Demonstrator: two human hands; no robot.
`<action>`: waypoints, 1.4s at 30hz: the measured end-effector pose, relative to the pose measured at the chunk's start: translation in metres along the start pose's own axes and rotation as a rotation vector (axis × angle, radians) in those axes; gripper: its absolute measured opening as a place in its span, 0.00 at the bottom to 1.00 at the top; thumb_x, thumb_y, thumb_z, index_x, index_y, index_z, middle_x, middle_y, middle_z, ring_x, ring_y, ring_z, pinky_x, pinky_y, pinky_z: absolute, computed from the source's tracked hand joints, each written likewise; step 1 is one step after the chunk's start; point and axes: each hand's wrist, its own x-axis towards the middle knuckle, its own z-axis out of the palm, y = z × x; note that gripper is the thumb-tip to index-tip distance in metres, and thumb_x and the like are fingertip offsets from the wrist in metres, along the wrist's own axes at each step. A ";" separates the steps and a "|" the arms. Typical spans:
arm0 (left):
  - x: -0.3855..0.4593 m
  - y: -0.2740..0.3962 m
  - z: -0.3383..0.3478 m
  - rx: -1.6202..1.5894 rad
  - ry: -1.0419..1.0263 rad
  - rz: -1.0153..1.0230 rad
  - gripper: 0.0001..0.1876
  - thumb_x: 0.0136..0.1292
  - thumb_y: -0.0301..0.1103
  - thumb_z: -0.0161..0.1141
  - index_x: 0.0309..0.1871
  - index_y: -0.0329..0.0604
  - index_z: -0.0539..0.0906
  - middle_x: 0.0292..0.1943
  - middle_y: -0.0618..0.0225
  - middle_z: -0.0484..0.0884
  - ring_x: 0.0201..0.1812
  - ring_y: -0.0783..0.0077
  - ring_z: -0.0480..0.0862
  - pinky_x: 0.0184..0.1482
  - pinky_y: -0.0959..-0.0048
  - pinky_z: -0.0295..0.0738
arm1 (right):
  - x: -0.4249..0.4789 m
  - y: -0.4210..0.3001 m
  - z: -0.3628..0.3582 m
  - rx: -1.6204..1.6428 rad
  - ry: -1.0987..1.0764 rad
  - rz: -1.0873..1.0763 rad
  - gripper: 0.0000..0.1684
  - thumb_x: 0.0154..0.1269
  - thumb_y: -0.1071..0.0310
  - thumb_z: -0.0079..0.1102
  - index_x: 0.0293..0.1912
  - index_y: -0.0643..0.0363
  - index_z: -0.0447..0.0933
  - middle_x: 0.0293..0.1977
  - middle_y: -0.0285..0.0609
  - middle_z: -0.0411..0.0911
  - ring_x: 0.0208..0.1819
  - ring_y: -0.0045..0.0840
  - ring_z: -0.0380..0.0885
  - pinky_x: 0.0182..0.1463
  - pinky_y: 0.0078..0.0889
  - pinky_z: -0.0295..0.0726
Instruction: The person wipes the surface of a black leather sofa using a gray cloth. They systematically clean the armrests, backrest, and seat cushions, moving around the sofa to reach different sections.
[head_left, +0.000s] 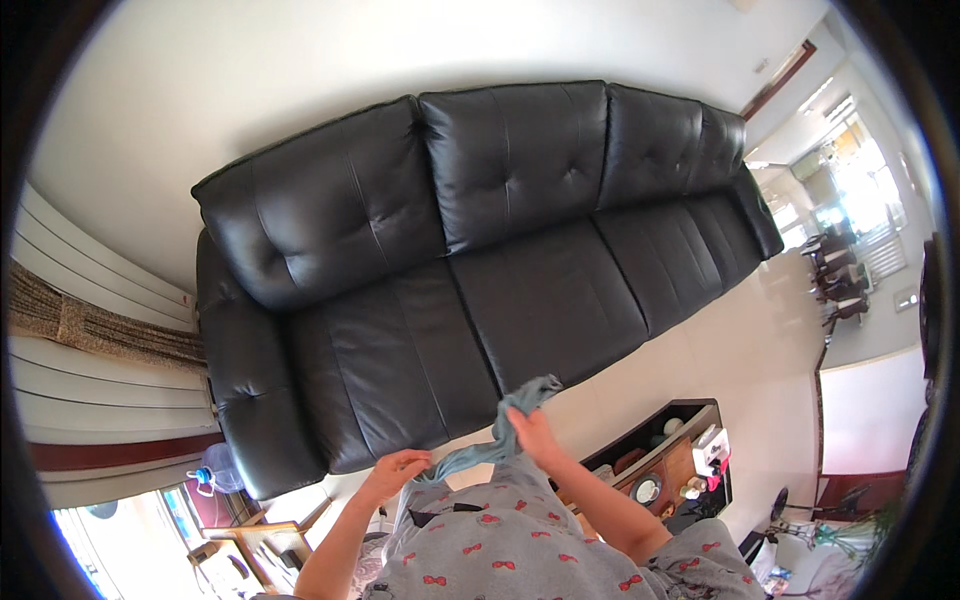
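A grey-green cloth (474, 454) stretches, loosely twisted, between my two hands in front of my waist. My left hand (396, 474) pinches one end of it. Higher and to the right, my right hand (534, 436) grips the cloth near its other end, and a loose bunch sticks up past the fingers. Before me stands a long black leather sofa (547, 292) with three seat sections and padded backrests. The bunched end of the cloth overlaps the sofa's front edge in the view; whether it touches the leather I cannot tell.
Behind me at right is a low table (679, 457) with a cup, a white box and other small things. A water bottle with a blue cap (217, 469) stands by the sofa's left arm. Curtains (112, 322) hang at left. Chairs (840, 274) stand far right.
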 end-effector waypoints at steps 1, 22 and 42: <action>-0.002 -0.004 -0.012 0.095 0.042 0.071 0.20 0.74 0.41 0.58 0.60 0.37 0.82 0.48 0.65 0.87 0.50 0.74 0.84 0.59 0.73 0.75 | -0.002 -0.009 0.027 -0.222 -0.068 0.118 0.32 0.73 0.46 0.51 0.32 0.69 0.80 0.23 0.54 0.82 0.31 0.44 0.84 0.37 0.46 0.78; -0.023 0.156 -0.012 1.019 -0.191 0.736 0.14 0.55 0.36 0.65 0.44 0.43 0.81 0.46 0.48 0.79 0.49 0.46 0.79 0.47 0.58 0.74 | -0.031 -0.120 0.079 -0.479 -0.742 -0.343 0.32 0.65 0.45 0.60 0.52 0.66 0.79 0.41 0.59 0.82 0.46 0.48 0.81 0.51 0.43 0.77; 0.069 0.093 -0.077 0.337 1.044 0.359 0.19 0.58 0.34 0.69 0.51 0.40 0.78 0.49 0.57 0.81 0.52 0.55 0.80 0.57 0.61 0.75 | 0.027 -0.199 0.069 -0.370 -0.433 -0.889 0.18 0.65 0.54 0.65 0.34 0.59 0.74 0.28 0.48 0.79 0.32 0.46 0.80 0.35 0.46 0.76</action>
